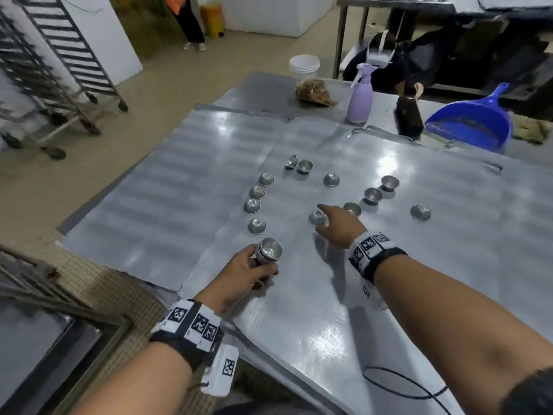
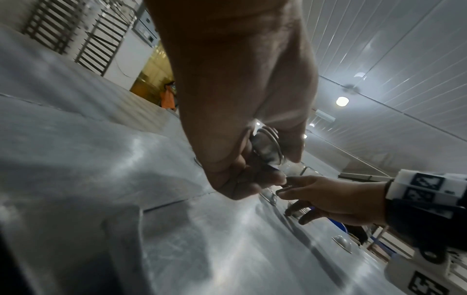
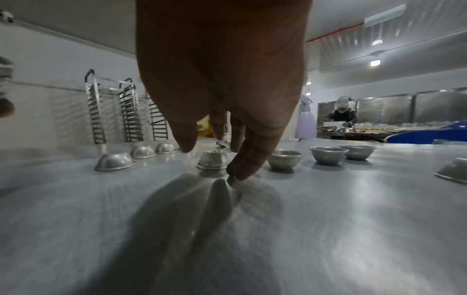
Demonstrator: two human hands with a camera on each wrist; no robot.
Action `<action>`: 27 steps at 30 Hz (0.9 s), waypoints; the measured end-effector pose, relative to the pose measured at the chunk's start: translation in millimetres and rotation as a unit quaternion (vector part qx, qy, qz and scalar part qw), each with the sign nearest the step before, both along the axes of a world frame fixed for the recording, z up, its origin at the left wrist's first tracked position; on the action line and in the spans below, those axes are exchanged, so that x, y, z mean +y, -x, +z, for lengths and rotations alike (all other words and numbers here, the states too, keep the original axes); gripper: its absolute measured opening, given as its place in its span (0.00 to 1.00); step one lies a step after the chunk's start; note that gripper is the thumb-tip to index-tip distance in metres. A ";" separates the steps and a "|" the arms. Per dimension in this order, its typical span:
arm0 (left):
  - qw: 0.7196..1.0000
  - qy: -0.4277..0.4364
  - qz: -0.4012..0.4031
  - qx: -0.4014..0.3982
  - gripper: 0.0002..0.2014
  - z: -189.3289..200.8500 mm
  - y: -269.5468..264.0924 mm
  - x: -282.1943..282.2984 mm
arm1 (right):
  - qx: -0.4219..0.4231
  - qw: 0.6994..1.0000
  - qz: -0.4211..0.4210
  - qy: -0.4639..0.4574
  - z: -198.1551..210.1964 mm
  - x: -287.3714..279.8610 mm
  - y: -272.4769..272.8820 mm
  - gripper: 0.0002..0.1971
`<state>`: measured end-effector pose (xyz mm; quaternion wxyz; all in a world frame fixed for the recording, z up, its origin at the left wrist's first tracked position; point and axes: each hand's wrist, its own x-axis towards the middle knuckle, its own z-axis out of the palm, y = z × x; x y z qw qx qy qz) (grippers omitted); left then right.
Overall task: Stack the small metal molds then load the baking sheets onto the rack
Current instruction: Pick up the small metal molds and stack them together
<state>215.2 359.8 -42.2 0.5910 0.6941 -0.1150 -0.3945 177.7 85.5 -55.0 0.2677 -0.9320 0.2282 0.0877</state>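
Observation:
My left hand [image 1: 254, 274] grips a nested stack of small metal molds [image 1: 269, 251] above the near left of the table; the left wrist view shows the stack [image 2: 267, 147] pinched between thumb and fingers. My right hand [image 1: 324, 220] hovers with spread fingers over an upside-down mold [image 1: 316, 217]. In the right wrist view the thumb [image 3: 185, 143] and fingers [image 3: 242, 165] flank that mold [image 3: 211, 160] without closing on it. Several more molds lie scattered, some upside down [image 1: 256, 226], some upright [image 1: 373, 195]. Flat baking sheets [image 1: 167, 187] cover the table. The wheeled rack [image 1: 59, 55] stands on the floor at far left.
At the table's far edge stand a purple spray bottle [image 1: 360, 97], a dark brush [image 1: 408, 115], a blue dustpan [image 1: 472, 121] and a crumpled bag [image 1: 314, 92]. A person [image 1: 389, 52] crouches behind the table. A black cable [image 1: 404, 387] crosses the near right.

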 end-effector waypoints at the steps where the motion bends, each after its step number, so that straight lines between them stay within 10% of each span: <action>1: 1.000 -0.004 0.010 -0.002 0.14 0.8 3.9 1.8 | 0.017 1.000 0.018 0.013 -0.8 -0.2 -4.5 0.34; 10: 0.999 -0.006 0.039 -0.003 0.16 -4.9 21.6 3.5 | -0.060 0.996 -0.007 0.065 -21.2 7.7 12.4 0.13; 27: 0.998 0.023 -0.048 0.026 0.12 -23.1 21.5 -56.0 | -0.110 0.989 -0.097 -0.019 -23.1 17.4 98.5 0.19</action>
